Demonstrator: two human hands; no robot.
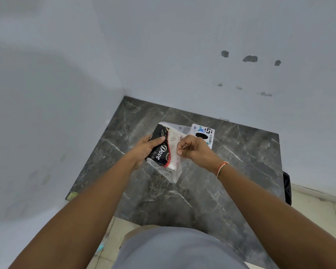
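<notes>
A folded black, red and white cloth [162, 152] printed with the word Dove sits inside a clear plastic bag [173, 172] above a dark marble tabletop [231, 171]. My left hand [144, 147] grips the left side of the cloth and bag, thumb lying across the black part. My right hand [194, 147] has its fingers curled and pinches the bag's plastic on the right side. A red and white thread band circles my right wrist.
A white card [207, 133] with a black oval and printed logos lies on the tabletop just behind my right hand. Pale walls close off the table's left and far sides. A black object [287, 188] hangs by the table's right edge. Tiled floor shows below.
</notes>
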